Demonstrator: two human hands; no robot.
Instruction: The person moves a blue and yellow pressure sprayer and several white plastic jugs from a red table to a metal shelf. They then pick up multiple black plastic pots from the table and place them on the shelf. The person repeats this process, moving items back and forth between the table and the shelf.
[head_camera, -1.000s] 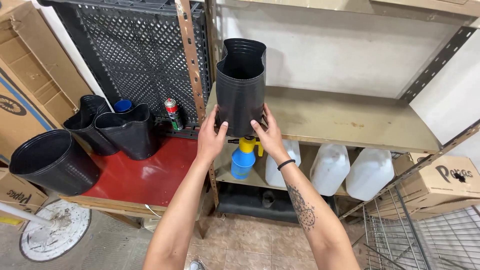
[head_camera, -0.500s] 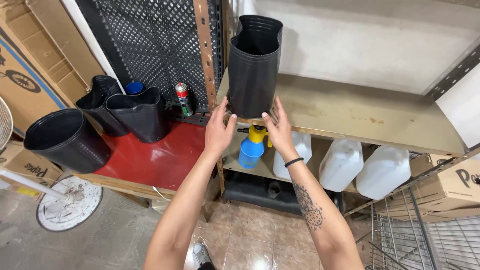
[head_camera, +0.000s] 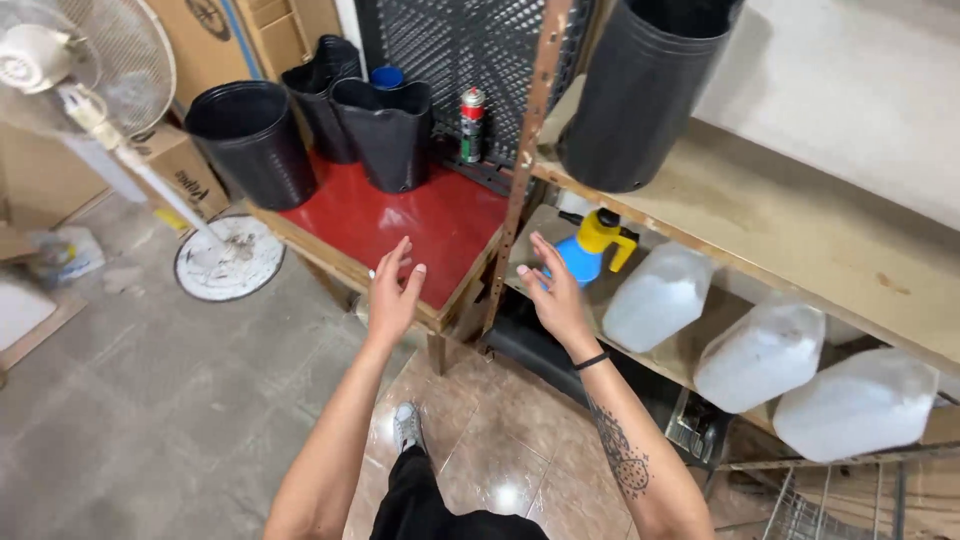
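Head view: both hands, left hand (head_camera: 392, 292) and right hand (head_camera: 553, 297), are hanging open, each grip holding nothing. Black plastic pot (head_camera: 640, 90) is sitting on the shelf (head_camera: 800, 235) at 1 o'clock; likely light, thin-walled, flexible, best taken by both sides.

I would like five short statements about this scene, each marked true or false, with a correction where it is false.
1. Both hands are empty. True: the left hand and the right hand are open, with no grip on anything.
2. The tall black pot lies on the floor. False: it stands on the wooden shelf.
3. A blue spray bottle with a yellow top sits on the lower shelf. True.
4. The red table carries no pots. False: several black pots stand on it.
5. The white fan stands right of the shelves. False: it is at the far left.
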